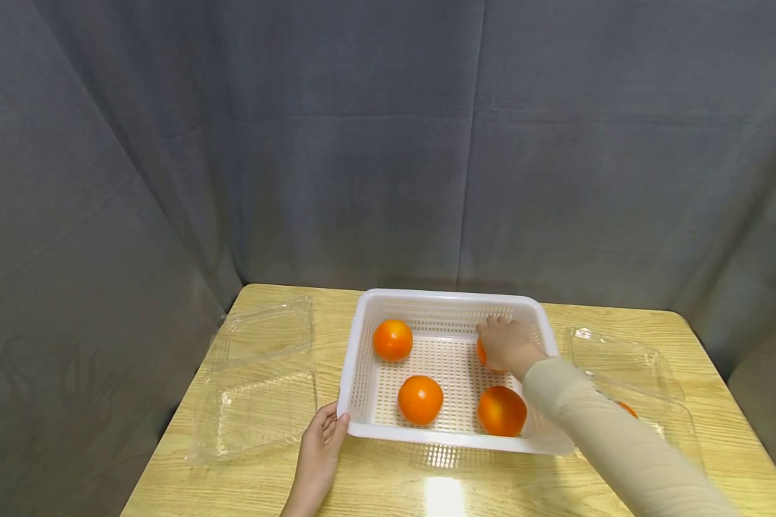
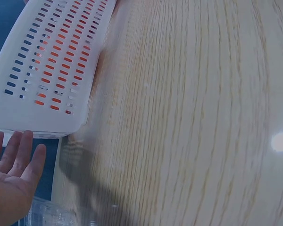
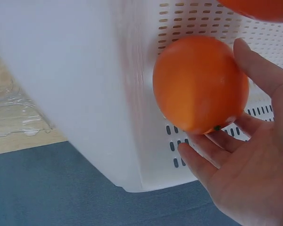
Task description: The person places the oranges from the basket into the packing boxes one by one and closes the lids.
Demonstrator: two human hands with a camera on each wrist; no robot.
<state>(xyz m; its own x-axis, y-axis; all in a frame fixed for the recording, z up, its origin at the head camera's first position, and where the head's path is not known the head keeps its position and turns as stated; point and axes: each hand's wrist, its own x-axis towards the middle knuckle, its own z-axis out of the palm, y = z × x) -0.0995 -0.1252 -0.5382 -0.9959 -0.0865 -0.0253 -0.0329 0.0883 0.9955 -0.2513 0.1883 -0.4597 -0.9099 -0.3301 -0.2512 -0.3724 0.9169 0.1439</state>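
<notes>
A white plastic basket (image 1: 455, 436) with slotted walls stands on the table, holding several oranges. My right hand (image 1: 507, 345) reaches into its right side and grips an orange (image 3: 198, 84), thumb on one side and fingers on the other. The orange is mostly hidden under the hand in the head view. Close to it lies another orange (image 1: 501, 411); an orange (image 1: 392, 340) sits at back left and an orange (image 1: 420, 400) at front left. My left hand (image 1: 320, 441) touches the basket's front left corner. Its fingers look fairly straight in the left wrist view.
A clear plastic clamshell box (image 1: 265, 409) lies opened on the table's left. Another clear clamshell box (image 1: 627, 366) lies opened at right, with an orange (image 1: 627, 409) partly hidden behind my forearm. Grey curtains (image 1: 362, 179) hang behind the wooden table (image 1: 388, 481).
</notes>
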